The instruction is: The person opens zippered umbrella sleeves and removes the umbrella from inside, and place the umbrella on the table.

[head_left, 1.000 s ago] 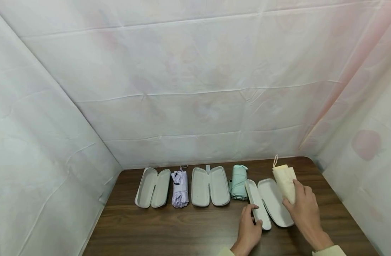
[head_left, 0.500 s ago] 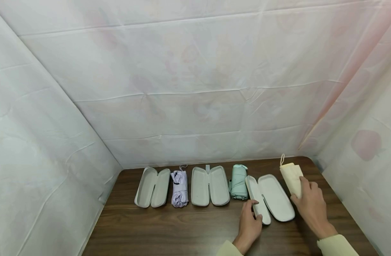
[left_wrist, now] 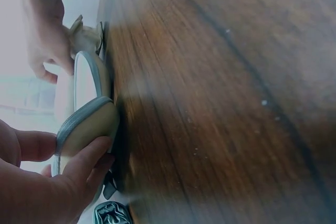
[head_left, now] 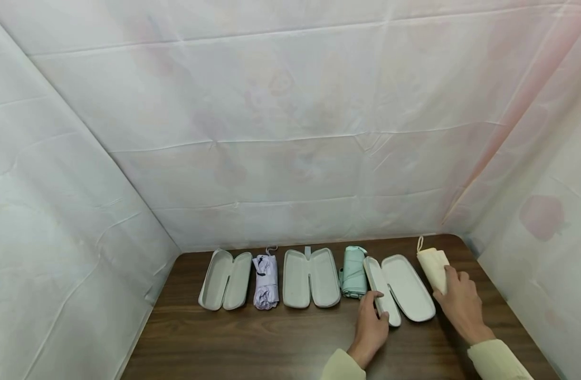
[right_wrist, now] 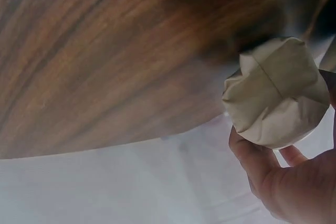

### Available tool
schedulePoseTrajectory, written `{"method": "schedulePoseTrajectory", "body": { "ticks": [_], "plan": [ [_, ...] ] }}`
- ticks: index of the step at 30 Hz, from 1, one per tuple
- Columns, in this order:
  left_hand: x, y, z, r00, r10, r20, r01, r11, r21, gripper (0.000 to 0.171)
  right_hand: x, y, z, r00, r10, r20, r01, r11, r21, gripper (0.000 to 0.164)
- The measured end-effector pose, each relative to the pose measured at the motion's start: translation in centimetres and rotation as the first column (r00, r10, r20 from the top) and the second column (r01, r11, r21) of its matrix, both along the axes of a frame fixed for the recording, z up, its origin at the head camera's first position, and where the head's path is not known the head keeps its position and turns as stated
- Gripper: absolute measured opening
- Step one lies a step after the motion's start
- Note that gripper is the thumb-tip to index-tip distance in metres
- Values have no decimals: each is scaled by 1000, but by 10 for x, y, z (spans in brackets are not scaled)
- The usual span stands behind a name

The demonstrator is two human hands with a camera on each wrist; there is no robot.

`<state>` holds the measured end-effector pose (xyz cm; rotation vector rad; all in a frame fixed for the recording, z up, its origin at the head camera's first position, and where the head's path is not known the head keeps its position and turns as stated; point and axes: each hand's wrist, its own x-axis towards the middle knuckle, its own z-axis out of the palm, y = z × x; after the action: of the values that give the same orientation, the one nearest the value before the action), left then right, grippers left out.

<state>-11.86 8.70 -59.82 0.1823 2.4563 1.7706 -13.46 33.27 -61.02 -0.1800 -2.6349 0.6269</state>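
My left hand (head_left: 370,328) grips the near end of the left half of a pale, hard-shell case (head_left: 408,287), which lies spread open on the right of the table. In the left wrist view the thumb is on the rim of this case (left_wrist: 86,127) and the fingers curl beneath. To its right, my right hand (head_left: 461,301) holds a cream folded umbrella (head_left: 431,264) with a wrist loop at its far end. The right wrist view shows the bunched fabric end of the umbrella (right_wrist: 278,95) between thumb and fingers.
Left of the gripped case lies a mint-green folded umbrella (head_left: 354,272), close against it. Farther left come a second open case (head_left: 324,277), a lilac folded umbrella (head_left: 266,282) and a third open case (head_left: 239,279). Pale printed cloth (head_left: 281,158) encloses the wooden table (head_left: 252,343).
The gripped case and my left hand have shifted slightly toward the back of the table. My right hand has carried the cream umbrella to the right, away from the case, and slightly lower.
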Motion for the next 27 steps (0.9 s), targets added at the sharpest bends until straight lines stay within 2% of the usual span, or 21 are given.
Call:
{"method": "schedulePoseTrajectory", "body": {
  "ticks": [3,8,19,23,27],
  "plan": [
    [-2,3,0,1000,3,-21,-4,1000,-15,40,-2,2,-4,1000,1,23,-1,1000,0,69],
    [-6,6,-1,998,2,-56,-3,1000,-25,40,-6,3,-8,1000,4,15,-4,1000,11,67],
    [-17,10,-3,995,-13,-101,11,1000,-24,39,-16,5,-6,998,11,57,-13,999,31,64],
    [-20,11,-3,995,-15,-97,11,999,-38,39,-19,6,-4,995,9,99,-12,1000,26,63],
    [-22,12,-2,992,-11,-129,3,998,-61,39,-23,6,-3,989,3,150,-7,1000,26,61]
  ]
}}
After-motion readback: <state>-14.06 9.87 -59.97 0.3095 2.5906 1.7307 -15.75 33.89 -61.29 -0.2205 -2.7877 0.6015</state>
